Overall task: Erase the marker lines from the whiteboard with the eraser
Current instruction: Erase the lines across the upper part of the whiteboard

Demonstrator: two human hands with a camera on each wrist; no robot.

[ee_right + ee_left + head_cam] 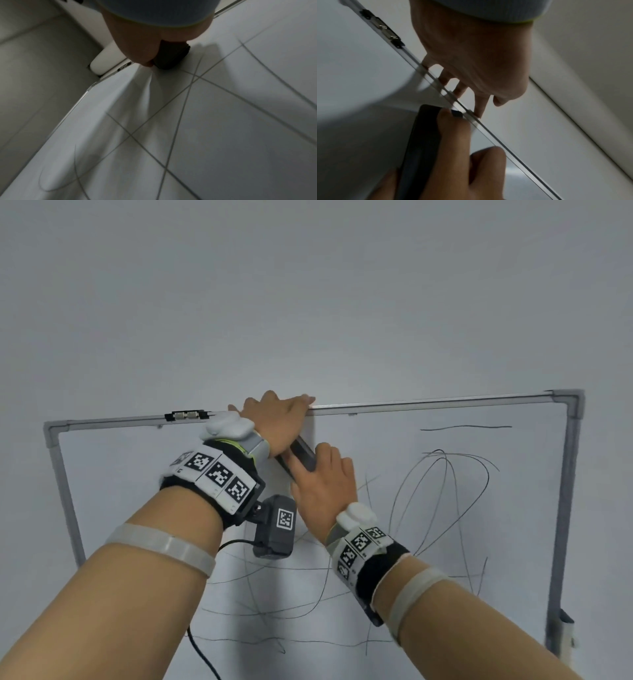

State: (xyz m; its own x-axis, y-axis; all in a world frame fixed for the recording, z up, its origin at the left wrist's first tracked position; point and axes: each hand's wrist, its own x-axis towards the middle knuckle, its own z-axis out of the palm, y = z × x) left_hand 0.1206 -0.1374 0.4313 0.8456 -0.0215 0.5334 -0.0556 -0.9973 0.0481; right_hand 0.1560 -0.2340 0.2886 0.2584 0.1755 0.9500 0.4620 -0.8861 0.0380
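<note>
A whiteboard [137, 474] in a grey frame hangs on the wall. Black marker lines [442, 491] loop over its middle, right and lower parts. My left hand [274, 416] holds the top frame edge, its fingers [458, 86] hooked over it. Just below it, my right hand [322, 491] grips a dark eraser [303, 455] and presses it flat to the board near the top edge. The left wrist view shows the eraser [423, 142] under my right fingers [453, 148]. In the right wrist view the eraser [169, 56] sits above crossing lines [188, 88].
A black and metal clip [186, 416] sits on the top frame, left of my left hand. A small holder [565, 635] is fixed at the board's lower right corner. A black cable [202, 655] hangs from my left wrist. Bare grey wall [308, 285] lies above.
</note>
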